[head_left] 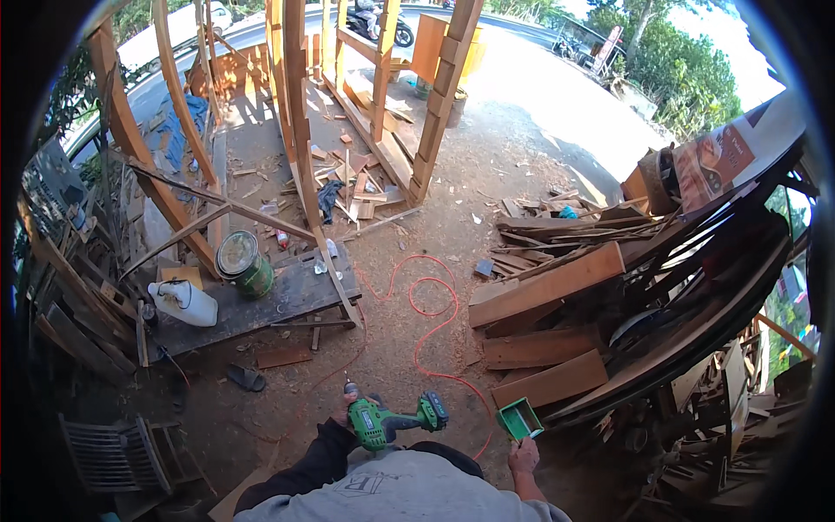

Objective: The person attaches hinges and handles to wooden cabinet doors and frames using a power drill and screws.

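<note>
A green and black cordless drill (379, 424) lies sideways close against my body, its bit end up and to the left and its battery to the right. My left hand (346, 416), at the end of a dark sleeve, is closed around the front of the drill; the body of the tool partly hides the fingers. In my right hand (524, 455), out to the right, is a small green open box (518, 418), gripped at its near edge. A small pale piece shows at that edge, too small to name. What lies inside the box cannot be made out.
An orange hose (417, 348) coils over the dirt ground. To the left stands a low wooden table (304, 277) with a paint can (244, 264) and a white jug (184, 303). Planks (548, 287) are piled right; a timber frame (296, 113) rises ahead. A slatted chair (113, 452) sits lower left.
</note>
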The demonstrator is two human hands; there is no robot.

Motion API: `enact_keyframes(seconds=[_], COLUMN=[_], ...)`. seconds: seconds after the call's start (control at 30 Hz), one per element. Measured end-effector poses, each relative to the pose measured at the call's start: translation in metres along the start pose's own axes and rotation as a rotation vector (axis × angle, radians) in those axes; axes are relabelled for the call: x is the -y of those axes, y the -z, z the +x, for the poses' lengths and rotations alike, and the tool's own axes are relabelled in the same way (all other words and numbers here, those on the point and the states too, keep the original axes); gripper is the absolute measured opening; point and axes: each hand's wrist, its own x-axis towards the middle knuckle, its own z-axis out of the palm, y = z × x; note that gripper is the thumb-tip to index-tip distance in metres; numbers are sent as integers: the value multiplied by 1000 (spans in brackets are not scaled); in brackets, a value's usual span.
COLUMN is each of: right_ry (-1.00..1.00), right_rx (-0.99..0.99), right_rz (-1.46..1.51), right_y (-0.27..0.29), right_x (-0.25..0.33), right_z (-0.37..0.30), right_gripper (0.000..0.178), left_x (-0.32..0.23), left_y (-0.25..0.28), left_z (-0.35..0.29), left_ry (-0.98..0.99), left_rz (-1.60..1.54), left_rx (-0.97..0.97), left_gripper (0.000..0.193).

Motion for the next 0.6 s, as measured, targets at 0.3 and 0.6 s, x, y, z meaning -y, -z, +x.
enact_keyframes(seconds=[0.3,0.6], right_ry=[5,421], right_rx=[-67,44], right_rz=[76,122], right_y=[3,4], right_x=[98,161], right_z=[94,222], right_gripper=[20,15], left_x=[-86,-114], left_y=[-27,-54], left_z=[62,95], left_ry=[30,-146], left_rz=[-13,52], left_rx=[62,-99], left_gripper=[67,55])
